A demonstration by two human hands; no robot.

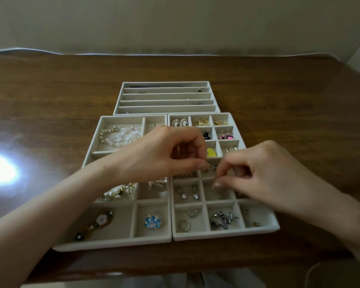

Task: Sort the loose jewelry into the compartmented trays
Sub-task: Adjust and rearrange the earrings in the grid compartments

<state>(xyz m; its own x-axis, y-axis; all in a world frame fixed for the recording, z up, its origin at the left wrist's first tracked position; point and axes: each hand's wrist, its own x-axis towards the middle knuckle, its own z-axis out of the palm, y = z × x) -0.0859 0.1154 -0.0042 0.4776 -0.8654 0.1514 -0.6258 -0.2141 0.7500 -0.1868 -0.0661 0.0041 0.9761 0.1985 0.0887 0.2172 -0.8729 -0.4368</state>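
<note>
Table: brown wood; three pale compartmented trays are set on it, and a bright glare is seen at its left.
Far tray: long narrow slots; the contents are too small to be made out.
Left tray: large compartments. Pearl bracelets are laid at the far left, a brown brooch with a white flower at the near left, and a blue flower brooch at the near right.
Grid tray: touching the left tray's right side, with small square cells. Cameo earrings are held in the far-left cell and gold earrings in the next. Crystal studs, silver hoops and snake-shaped silver pieces are found in the near cells.
Left hand: held over the middle of the grid tray. Grip: the fingers are curled and the thumb tip is set against a fingertip; whether a piece is pinched cannot be told.
Right hand: held just beside the left hand, over the grid tray's right half. Grip: the thumb and fingertips are drawn together, pointing down at a middle cell; what is held, if anything, cannot be told.
Dark studs: seen in the cell between the two hands' fingertips.
</note>
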